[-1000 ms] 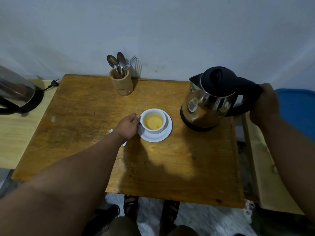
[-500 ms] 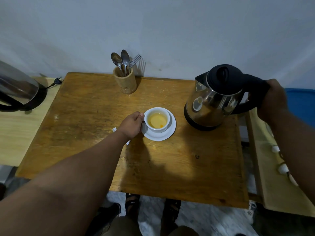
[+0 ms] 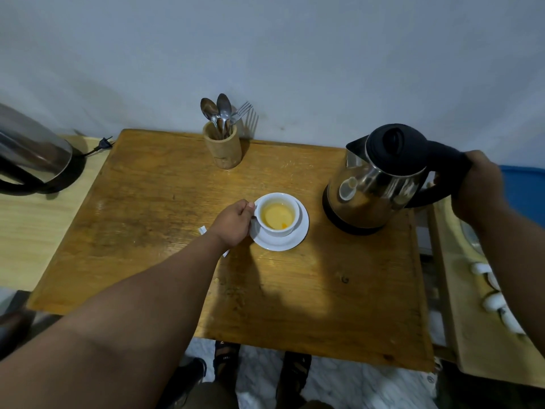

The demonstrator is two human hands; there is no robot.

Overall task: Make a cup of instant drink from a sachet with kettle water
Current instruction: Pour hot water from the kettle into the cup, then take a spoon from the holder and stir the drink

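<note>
Over the last second the shiny steel electric kettle with a black lid and handle has stayed upright at about 3 o'clock from the small white ceramic cup, no longer tipped to pour; the view has merely shifted. The right hand has its fingers wrapped around the kettle's handle, and the kettle appears set down or nearly so. The left hand pinches the cup's side at 9 o'clock, steadying it on its white round saucer. The cup holds pale yellow liquid with an undissolved orange speck, so pouring looks finished and stirring probably comes next. A torn white sachet peeks from under the left wrist. On the worn wooden tabletop, a wooden holder of metal spoons and a fork stands at 12 o'clock against a plain grey wall.
</note>
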